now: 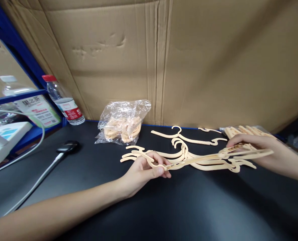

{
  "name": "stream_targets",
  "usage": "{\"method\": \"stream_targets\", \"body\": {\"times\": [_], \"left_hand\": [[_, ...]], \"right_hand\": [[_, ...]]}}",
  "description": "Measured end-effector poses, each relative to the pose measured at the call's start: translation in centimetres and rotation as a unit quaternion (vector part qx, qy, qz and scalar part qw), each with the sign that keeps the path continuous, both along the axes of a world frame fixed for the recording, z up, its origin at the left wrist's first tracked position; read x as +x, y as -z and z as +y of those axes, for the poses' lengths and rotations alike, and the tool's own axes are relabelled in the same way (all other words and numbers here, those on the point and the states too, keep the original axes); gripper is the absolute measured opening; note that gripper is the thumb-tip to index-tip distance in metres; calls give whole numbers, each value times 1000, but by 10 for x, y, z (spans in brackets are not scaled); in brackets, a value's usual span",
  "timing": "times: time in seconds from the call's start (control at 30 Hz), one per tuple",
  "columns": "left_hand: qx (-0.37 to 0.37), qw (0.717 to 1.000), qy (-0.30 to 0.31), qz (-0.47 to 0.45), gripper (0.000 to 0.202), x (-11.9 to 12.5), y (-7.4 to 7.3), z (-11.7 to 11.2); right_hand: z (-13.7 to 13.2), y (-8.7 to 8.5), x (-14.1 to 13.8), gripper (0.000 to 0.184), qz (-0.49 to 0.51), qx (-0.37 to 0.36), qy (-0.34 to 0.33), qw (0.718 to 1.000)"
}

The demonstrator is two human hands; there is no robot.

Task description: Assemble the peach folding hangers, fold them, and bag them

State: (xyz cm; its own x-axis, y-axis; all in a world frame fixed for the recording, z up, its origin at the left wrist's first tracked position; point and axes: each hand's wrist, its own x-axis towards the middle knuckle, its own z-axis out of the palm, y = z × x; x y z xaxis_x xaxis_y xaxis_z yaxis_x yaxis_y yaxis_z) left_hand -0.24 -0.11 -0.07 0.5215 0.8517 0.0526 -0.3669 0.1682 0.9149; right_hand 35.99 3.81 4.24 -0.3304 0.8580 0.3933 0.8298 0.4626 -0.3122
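Note:
A cream plastic clothes hanger (197, 160) is held edge-on above the table between both my hands. My left hand (145, 169) pinches its left end, where a small curved hook piece (152, 162) shows between thumb and fingers; whether that piece is joined to the hanger I cannot tell. At the other end, my right hand (250, 142) is closed around the hanger, its fingers partly hidden. Underneath and behind lie several overlapping cream hangers (211, 167), their hooks bunched together. Farther back rest one more hanger (162, 134) and a loose small hook piece (209, 130).
A clear plastic bag (125, 113) of cream parts stands at the back. More hanger parts (246, 130) lie in a bag behind my right hand. A red-capped bottle (69, 107), a black device (67, 146) with a white cable and a blue shelf (42, 125) occupy the left. Cardboard (108, 57) walls the back.

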Motion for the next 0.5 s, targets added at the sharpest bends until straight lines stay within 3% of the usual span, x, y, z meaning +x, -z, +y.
{"method": "stream_targets", "body": {"times": [0.1, 0.27, 0.5], "left_hand": [[-8, 1000, -2, 1, 24, 0, -2, -1], [-17, 1000, -10, 8, 24, 0, -2, -1], [-19, 1000, -17, 1, 24, -1, 1, 1]], "right_hand": [[-2, -5, -5, 33, 23, -40, -55, 997], [-4, -12, -12, 34, 23, -24, -58, 998], [-2, -1, -6, 30, 26, -16, -56, 998]]}}
